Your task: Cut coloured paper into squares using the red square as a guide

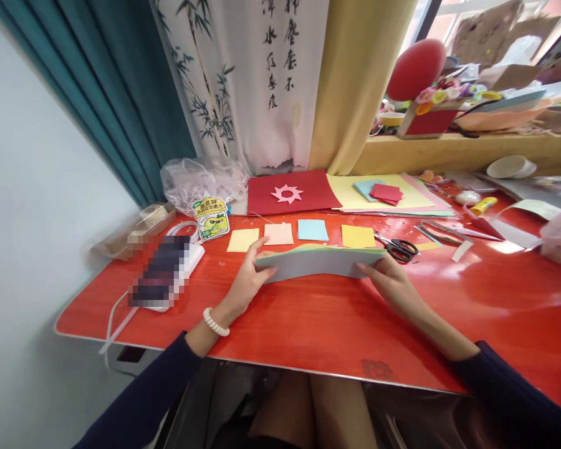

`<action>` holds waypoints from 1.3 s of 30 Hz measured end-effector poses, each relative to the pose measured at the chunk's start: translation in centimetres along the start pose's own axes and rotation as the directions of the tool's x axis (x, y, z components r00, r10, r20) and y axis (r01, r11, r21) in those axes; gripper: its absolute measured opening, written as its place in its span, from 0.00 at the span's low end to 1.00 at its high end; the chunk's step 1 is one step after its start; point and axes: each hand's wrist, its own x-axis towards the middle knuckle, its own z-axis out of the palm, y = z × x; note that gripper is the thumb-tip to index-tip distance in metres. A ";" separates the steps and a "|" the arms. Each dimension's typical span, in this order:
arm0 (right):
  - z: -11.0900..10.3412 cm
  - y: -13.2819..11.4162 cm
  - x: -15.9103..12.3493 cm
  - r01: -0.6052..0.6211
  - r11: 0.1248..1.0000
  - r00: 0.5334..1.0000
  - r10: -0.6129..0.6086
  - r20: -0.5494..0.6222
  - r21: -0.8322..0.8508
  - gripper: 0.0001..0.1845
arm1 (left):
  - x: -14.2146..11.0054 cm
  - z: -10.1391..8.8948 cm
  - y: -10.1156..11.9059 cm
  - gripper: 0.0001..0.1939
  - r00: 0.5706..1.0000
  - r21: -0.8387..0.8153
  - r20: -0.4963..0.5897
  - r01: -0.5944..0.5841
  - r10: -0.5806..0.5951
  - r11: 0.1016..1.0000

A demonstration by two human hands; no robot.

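Left hand [250, 274]: pinching grey, rectangular, layered paper [315, 265], left end
Right hand [389, 279]: pinching right end
Four coloured paper squares [313, 230]: toward red worktop [303, 324]'s back edge

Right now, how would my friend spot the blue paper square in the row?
On the red table, just beyond the held paper sheets, runs a row of four paper squares. The light blue square is third from the left, between the pink square and the deep yellow square. No other in that row is blue.
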 end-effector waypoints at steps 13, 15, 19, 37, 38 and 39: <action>-0.1 0.5 0.2 -0.067 0.995 0.998 0.069 0.016 -0.075 0.18 | 1.0 0.0 -0.1 0.24 0.998 -0.109 -0.045 0.048 -0.053 0.993; -0.1 0.7 0.2 -0.062 0.995 0.998 0.064 0.023 -0.073 0.18 | 1.2 -0.1 -0.4 0.23 0.993 -0.132 -0.068 0.087 -0.097 0.987; -0.2 0.8 0.2 -0.049 0.992 0.998 0.054 0.037 -0.115 0.17 | 1.4 -0.3 -0.9 0.16 0.989 -0.099 -0.020 0.147 -0.149 0.984; -0.8 0.4 -0.9 0.056 0.983 0.998 -0.050 0.039 -0.175 0.12 | -0.4 -0.3 0.3 0.08 0.984 0.153 0.152 0.071 -0.094 0.986; -0.9 0.4 -1.0 0.049 0.983 0.998 -0.040 0.053 -0.177 0.12 | -0.5 -0.6 0.1 0.08 0.978 0.180 0.192 0.048 -0.083 0.982; -1.0 0.4 -1.2 0.040 0.983 0.997 -0.028 0.068 -0.179 0.14 | -0.6 -0.7 -0.2 0.11 0.976 0.198 0.204 0.037 -0.078 0.980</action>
